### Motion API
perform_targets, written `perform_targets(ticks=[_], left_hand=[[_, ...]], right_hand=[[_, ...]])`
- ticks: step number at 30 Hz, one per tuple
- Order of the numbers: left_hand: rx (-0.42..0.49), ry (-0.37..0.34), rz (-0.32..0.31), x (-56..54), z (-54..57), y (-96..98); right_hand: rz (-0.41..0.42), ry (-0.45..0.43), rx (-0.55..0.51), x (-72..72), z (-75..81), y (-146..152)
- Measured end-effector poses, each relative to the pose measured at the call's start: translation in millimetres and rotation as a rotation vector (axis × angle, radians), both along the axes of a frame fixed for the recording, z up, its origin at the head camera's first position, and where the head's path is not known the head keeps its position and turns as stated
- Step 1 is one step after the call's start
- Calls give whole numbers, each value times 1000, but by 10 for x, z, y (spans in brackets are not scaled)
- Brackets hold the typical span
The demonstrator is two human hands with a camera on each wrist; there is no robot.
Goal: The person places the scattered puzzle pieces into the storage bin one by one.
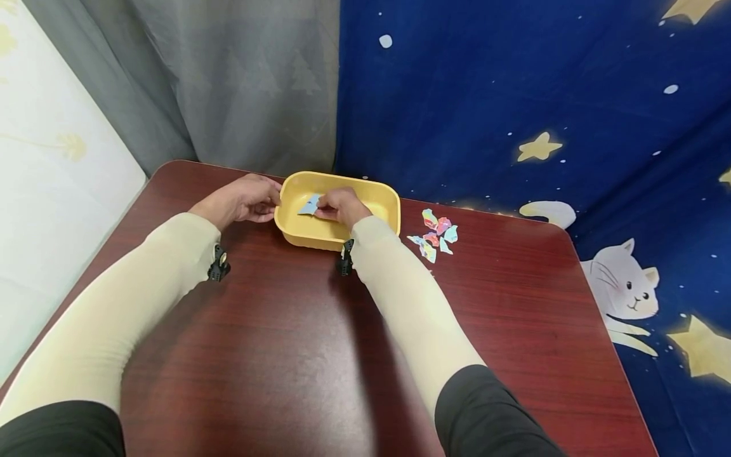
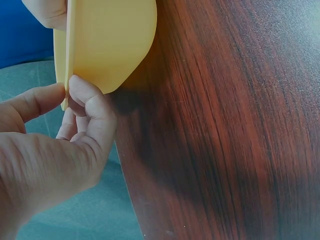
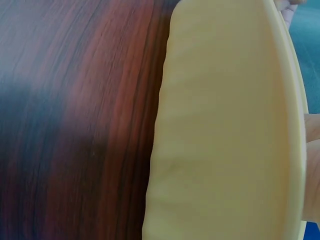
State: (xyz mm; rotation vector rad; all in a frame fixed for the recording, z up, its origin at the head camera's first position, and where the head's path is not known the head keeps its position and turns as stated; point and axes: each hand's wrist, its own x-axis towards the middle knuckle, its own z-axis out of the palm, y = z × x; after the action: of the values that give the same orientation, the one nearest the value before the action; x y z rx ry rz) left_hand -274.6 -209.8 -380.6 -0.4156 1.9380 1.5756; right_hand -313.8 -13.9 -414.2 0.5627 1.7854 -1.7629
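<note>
A yellow plastic tub [image 1: 311,241] stands near the table's back edge. At its left end, my left hand [image 1: 251,195] pinches the rim; in the left wrist view the thumb and bent index finger of that hand [image 2: 55,160] meet on either side of the tub's edge [image 2: 70,45]. My right hand [image 1: 344,206] reaches down inside, thumb and fingers pinching a light blue paper piece [image 1: 309,205] close over the tub's floor. Seen from the right wrist, the tub's long side wall [image 3: 225,125] hides most of the right hand [image 3: 312,175], including its fingertips.
Several torn, colourful paper pieces [image 1: 431,238] lie in a loose cluster on the dark red wooden table [image 1: 274,355], right of the tub. Grey [image 1: 257,76] and blue star-patterned curtains [image 1: 457,127] hang behind the table's back edge.
</note>
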Motion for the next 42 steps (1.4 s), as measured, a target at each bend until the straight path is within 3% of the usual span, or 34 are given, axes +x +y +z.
perform_targets(ticks=[5, 16, 26, 35, 42], left_hand=[[0, 4, 8, 7, -14, 13], [-4, 4, 15, 18, -27, 19], [-3, 11, 17, 32, -41, 20], [-8, 11, 9, 36, -35, 30], [-3, 12, 6, 39, -27, 22]], right_hand=[[8, 15, 51, 15, 1, -68], [-94, 55, 206, 58, 13, -232], [-101, 51, 166, 103, 86, -146], [-41, -6, 62, 58, 157, 45], [-9, -33, 72, 30, 250, 144]])
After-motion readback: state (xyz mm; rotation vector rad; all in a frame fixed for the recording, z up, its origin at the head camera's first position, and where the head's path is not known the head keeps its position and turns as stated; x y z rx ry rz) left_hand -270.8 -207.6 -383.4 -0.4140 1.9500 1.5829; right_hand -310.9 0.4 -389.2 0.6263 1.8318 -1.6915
